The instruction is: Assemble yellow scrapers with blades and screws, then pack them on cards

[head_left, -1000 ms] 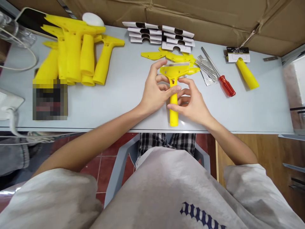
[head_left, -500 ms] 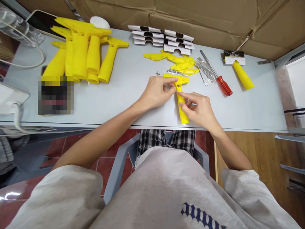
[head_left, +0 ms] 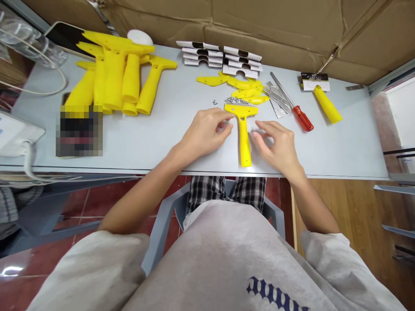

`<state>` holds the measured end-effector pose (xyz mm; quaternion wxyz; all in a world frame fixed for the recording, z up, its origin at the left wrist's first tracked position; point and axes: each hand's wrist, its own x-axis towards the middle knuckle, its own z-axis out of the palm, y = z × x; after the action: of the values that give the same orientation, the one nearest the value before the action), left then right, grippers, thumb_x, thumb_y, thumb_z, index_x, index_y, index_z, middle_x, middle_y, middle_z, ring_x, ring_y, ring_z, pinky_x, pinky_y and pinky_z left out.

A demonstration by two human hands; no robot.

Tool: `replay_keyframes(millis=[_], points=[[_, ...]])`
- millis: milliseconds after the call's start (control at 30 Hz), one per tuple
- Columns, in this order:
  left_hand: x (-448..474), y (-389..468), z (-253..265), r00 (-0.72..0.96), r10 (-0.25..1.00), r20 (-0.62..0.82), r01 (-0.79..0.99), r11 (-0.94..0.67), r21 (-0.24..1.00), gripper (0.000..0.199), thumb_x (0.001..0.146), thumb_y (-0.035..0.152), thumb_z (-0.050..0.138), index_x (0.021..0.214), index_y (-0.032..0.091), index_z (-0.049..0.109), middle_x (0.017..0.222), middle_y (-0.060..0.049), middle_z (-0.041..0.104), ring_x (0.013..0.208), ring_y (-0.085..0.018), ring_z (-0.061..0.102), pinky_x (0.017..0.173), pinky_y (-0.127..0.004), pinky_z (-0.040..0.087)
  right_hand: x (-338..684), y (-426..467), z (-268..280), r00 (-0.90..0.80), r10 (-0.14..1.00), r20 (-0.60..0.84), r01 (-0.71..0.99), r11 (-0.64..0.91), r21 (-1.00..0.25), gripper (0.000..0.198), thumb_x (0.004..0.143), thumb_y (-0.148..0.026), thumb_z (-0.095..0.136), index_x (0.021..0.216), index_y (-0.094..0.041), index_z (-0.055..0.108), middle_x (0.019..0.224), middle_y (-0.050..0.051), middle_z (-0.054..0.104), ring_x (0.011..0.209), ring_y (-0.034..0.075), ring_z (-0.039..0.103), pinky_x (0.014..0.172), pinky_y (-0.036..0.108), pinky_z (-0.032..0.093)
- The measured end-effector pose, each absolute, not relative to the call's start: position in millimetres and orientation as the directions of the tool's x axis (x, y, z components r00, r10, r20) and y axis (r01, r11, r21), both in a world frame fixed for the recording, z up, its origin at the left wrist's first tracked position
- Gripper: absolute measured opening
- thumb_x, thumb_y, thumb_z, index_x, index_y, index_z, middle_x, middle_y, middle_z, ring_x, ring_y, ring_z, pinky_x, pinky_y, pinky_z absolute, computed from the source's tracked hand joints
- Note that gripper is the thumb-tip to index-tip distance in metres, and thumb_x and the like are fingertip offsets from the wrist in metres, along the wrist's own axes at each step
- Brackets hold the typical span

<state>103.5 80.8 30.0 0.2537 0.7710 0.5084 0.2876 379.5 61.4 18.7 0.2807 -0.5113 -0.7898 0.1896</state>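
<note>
A yellow scraper [head_left: 244, 140] lies on the table between my hands, its wide head away from me and its handle toward the front edge. To its left is my left hand [head_left: 207, 131], thumb and index finger apart; the index fingertip is close under the head, and I cannot tell if it touches. My right hand [head_left: 275, 144] hovers just right of the handle, fingers spread, holding nothing. Small screws [head_left: 236, 101] lie heaped just beyond the scraper's head, and a pair of screws [head_left: 215, 102] sits apart on the left. Yellow cover pieces [head_left: 247, 92] are piled behind them.
Metal blades [head_left: 277, 98] and a red-handled screwdriver [head_left: 302, 118] lie to the right. Farther right is a carded yellow scraper [head_left: 327, 105]. White cards [head_left: 241, 62] stand at the back. Several yellow scraper handles [head_left: 112, 80] are stacked at left, near a phone-like dark device [head_left: 66, 38].
Both hands have come off the scraper's handle and moved apart. The scraper now rests on the table, turned slightly straighter.
</note>
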Motion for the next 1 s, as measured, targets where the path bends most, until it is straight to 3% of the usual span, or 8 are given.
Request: replay_keyframes(millis=[67,100,167,233,300,400,500,1000], points=[[93,67,27,0.307,0.931,0.197,0.717,-0.362,0.596,0.049,0.115,0.037,0.054,0.148,0.018,0.086,0.155,-0.017,0.085,0.146,-0.038,0.078,0.134,-0.059,0.056,395,63,13,-0.386,0.892,0.234,0.771,0.452,-0.449,0.091,0.122,-0.073,0.043,0.177,-0.004,0.066,0.177,0.019,0.059,0.178,0.033,0.051,0.156,0.054,0.044],[89,60,24,0.294,0.938,0.184,0.759,-0.346,0.551,0.053,0.117,0.038,0.051,0.154,0.017,0.083,0.167,-0.019,0.079,0.159,-0.040,0.071,0.140,-0.062,0.051,401,64,9,-0.423,0.887,0.185,0.799,0.462,-0.385,0.099,0.122,-0.077,0.038,0.186,-0.002,0.055,0.188,0.019,0.046,0.188,0.034,0.036,0.161,0.058,0.035],[85,49,15,0.291,0.948,0.125,0.820,-0.315,0.477,0.062,0.121,0.042,0.044,0.168,0.015,0.073,0.189,-0.020,0.061,0.180,-0.041,0.052,0.149,-0.066,0.040,410,63,3,-0.468,0.881,0.065,0.839,0.466,-0.282,0.109,0.122,-0.083,0.028,0.196,-0.002,0.036,0.199,0.017,0.021,0.195,0.035,0.017,0.163,0.066,0.022],[85,41,9,0.303,0.951,0.066,0.854,-0.302,0.423,0.072,0.125,0.050,0.030,0.179,0.017,0.062,0.201,-0.012,0.043,0.190,-0.039,0.036,0.156,-0.069,0.028,412,61,-1,-0.485,0.875,-0.013,0.857,0.471,-0.210,0.112,0.122,-0.085,0.020,0.199,-0.004,0.027,0.201,0.016,0.009,0.196,0.037,0.008,0.162,0.072,0.016],[87,37,6,0.326,0.945,0.036,0.866,-0.313,0.390,0.078,0.126,0.052,0.018,0.186,0.019,0.053,0.206,-0.005,0.031,0.194,-0.038,0.027,0.159,-0.072,0.017,411,59,-3,-0.491,0.870,-0.042,0.862,0.478,-0.169,0.112,0.122,-0.085,0.015,0.200,-0.005,0.025,0.202,0.015,0.005,0.196,0.038,0.005,0.161,0.075,0.012],[90,36,6,0.351,0.936,0.036,0.867,-0.339,0.364,0.076,0.124,0.038,0.022,0.190,0.010,0.045,0.206,-0.015,0.025,0.195,-0.039,0.022,0.158,-0.076,0.012,408,56,-3,-0.491,0.869,-0.057,0.865,0.480,-0.143,0.109,0.123,-0.081,0.011,0.200,-0.005,0.024,0.202,0.014,0.004,0.196,0.037,0.005,0.161,0.076,0.011],[89,37,6,0.349,0.936,0.051,0.870,-0.344,0.353,0.076,0.121,0.031,0.030,0.191,0.005,0.040,0.204,-0.023,0.028,0.194,-0.041,0.024,0.157,-0.078,0.015,407,55,-3,-0.492,0.870,-0.039,0.865,0.483,-0.133,0.104,0.125,-0.078,0.014,0.201,-0.007,0.023,0.202,0.014,0.004,0.197,0.036,0.006,0.161,0.076,0.011],[89,34,5,0.337,0.939,0.069,0.873,-0.339,0.351,0.073,0.126,0.041,0.034,0.193,0.012,0.041,0.203,-0.021,0.032,0.193,-0.041,0.028,0.157,-0.075,0.017,408,54,-6,-0.483,0.875,-0.038,0.872,0.476,-0.111,0.103,0.124,-0.079,0.018,0.201,-0.010,0.023,0.202,0.012,0.006,0.196,0.035,0.010,0.161,0.074,0.013]])
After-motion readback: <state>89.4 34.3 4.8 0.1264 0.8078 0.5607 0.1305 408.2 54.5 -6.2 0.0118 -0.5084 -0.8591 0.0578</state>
